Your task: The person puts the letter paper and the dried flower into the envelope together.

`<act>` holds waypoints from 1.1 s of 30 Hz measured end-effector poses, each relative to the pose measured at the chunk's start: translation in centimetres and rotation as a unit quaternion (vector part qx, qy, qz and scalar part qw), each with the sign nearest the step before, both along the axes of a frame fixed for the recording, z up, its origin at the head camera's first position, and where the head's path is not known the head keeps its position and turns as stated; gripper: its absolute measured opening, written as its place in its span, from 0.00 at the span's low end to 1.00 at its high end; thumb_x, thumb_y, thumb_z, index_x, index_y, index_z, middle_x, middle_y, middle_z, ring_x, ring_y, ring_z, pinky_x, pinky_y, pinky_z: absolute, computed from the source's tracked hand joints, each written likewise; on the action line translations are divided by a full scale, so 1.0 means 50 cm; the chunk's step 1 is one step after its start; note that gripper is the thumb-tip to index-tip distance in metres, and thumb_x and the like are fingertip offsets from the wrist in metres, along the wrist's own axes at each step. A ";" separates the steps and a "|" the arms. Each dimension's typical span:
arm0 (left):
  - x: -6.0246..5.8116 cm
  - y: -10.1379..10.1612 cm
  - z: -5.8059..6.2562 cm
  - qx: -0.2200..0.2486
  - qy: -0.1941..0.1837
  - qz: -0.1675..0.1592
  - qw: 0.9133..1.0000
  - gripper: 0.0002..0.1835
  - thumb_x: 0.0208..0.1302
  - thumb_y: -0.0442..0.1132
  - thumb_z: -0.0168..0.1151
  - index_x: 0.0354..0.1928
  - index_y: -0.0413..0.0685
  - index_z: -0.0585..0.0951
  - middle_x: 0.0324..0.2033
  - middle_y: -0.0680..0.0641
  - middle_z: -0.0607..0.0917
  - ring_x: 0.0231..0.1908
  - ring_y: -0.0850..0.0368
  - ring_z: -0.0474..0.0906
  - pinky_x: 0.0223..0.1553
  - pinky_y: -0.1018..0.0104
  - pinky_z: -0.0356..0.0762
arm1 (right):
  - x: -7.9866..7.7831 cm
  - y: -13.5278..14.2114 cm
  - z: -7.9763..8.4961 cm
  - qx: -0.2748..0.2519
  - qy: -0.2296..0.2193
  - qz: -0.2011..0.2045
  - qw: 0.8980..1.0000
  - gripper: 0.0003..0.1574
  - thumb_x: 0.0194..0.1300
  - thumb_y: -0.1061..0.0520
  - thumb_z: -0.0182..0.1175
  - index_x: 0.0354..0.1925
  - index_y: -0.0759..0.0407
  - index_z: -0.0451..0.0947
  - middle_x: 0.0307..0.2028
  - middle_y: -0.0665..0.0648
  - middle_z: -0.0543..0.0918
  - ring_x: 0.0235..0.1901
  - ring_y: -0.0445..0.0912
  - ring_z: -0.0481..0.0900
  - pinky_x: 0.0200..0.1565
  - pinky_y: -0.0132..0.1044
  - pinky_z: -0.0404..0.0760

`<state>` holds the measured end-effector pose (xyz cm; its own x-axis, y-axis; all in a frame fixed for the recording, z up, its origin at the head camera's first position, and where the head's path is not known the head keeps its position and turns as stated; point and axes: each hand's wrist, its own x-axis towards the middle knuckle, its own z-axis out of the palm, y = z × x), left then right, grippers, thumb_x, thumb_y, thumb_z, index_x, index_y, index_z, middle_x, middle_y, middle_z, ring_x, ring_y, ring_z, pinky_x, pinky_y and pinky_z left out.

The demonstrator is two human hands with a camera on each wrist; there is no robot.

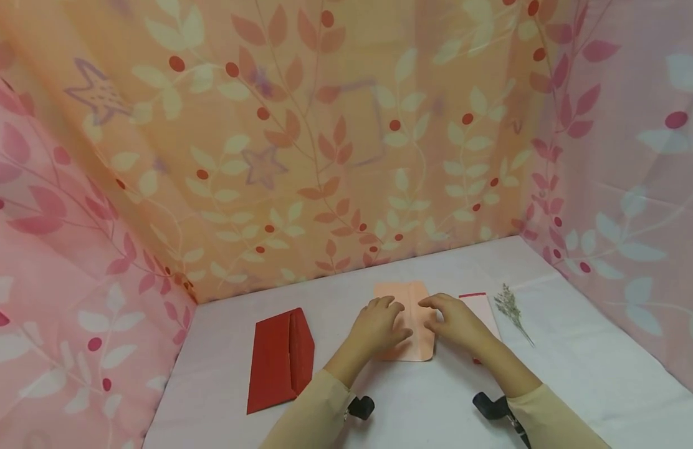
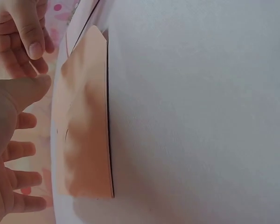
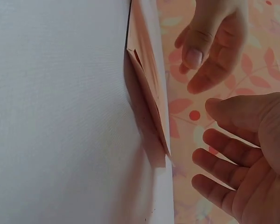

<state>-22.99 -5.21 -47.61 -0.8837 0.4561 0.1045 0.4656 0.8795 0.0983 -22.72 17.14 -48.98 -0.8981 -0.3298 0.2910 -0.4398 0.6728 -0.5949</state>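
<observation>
Head view: we are hovering left hand [image 1: 378, 325] and right hand [image 1: 460, 321], grips empty and loosely spread, over opposite long sides of the peach envelope [image 1: 414, 319], which is lying lengthwise away from us.

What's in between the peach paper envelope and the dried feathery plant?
In the head view: the right hand, partly covering a flat, pale, red-edged paper piece.
</observation>
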 end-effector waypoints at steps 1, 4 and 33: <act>-0.003 0.003 -0.001 0.002 -0.006 0.002 1.000 0.31 0.66 0.64 0.65 0.64 0.57 0.78 0.68 0.48 0.75 0.69 0.46 0.71 0.63 0.47 0.75 | -0.001 0.001 -0.002 0.003 0.000 0.000 1.000 0.24 0.63 0.61 0.70 0.57 0.60 0.81 0.55 0.59 0.84 0.58 0.58 0.81 0.58 0.57 0.79; -0.011 0.010 -0.005 0.007 -0.023 0.008 1.000 0.31 0.66 0.65 0.64 0.64 0.57 0.77 0.68 0.48 0.75 0.68 0.47 0.72 0.61 0.47 0.77 | -0.006 0.002 -0.007 0.011 0.000 -0.001 1.000 0.24 0.62 0.60 0.71 0.57 0.60 0.81 0.56 0.60 0.84 0.58 0.58 0.81 0.58 0.57 0.79; -0.020 0.066 -0.031 0.012 -0.042 0.109 0.993 0.42 0.55 0.65 0.72 0.67 0.51 0.74 0.68 0.38 0.69 0.56 0.42 0.75 0.47 0.53 0.83 | -0.024 0.000 -0.058 0.025 -0.075 -0.002 0.997 0.35 0.54 0.61 0.76 0.60 0.67 0.79 0.58 0.64 0.82 0.61 0.60 0.78 0.64 0.57 0.74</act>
